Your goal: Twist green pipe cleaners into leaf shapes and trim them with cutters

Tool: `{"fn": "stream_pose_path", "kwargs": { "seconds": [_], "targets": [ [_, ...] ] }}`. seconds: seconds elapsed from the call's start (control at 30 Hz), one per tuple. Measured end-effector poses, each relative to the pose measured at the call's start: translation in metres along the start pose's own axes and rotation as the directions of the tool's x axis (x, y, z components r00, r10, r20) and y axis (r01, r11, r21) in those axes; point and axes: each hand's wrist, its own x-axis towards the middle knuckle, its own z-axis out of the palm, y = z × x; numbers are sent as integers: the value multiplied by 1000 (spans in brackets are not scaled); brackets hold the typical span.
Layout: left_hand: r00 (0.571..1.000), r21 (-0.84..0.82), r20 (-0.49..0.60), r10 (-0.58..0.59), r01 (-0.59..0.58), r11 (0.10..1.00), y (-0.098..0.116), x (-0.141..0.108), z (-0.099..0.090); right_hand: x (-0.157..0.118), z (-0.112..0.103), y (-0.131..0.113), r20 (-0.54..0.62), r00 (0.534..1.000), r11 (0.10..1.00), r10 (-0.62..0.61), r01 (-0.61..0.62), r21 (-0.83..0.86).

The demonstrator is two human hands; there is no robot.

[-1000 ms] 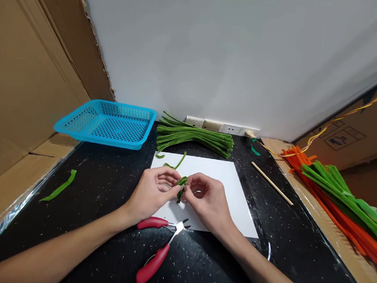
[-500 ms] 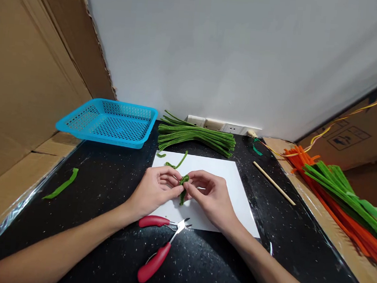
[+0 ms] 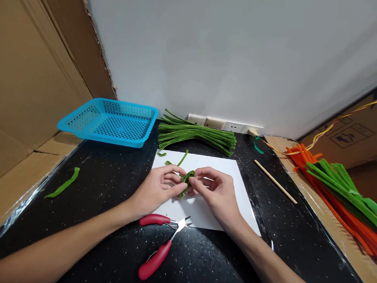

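Observation:
Above a white sheet (image 3: 202, 211), both hands pinch one small, bent green fuzzy piece (image 3: 188, 177). My left hand (image 3: 158, 187) grips it from the left between thumb and fingers. From the right, the thumb and index finger of my right hand (image 3: 218, 192) hold its upper part. The fingers cover some of the piece. Just behind my left hand, loose green stem bits (image 3: 183, 158) lie on the sheet. Red-handled cutters (image 3: 160, 253) rest with their jaws apart at the sheet's front edge.
A bundle of green fuzzy stems (image 3: 197, 135) lies behind the sheet. The blue basket (image 3: 106, 138) stands back left, a green strip (image 3: 62, 185) in front of it. To the right are a wooden stick (image 3: 275, 182), orange stems (image 3: 340, 216) and green stems (image 3: 352, 195).
My right hand has moved slightly right and up, and its fingers have shifted on the green piece. The piece has tilted, its top now leaning to the right.

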Motion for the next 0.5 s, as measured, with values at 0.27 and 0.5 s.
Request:
{"fn": "stream_pose_path", "kwargs": {
  "seconds": [0.27, 0.5],
  "targets": [
    [1000, 1, 11, 14, -14, 1000, 2, 0, 2, 1, -2, -3, 63, 998, 997, -27, 31, -72],
    [996, 127, -66, 67, -58, 990, 2, 2, -1, 1, -4, 1, 123, 992, 978, -23, 48, -202]
  ]
}}
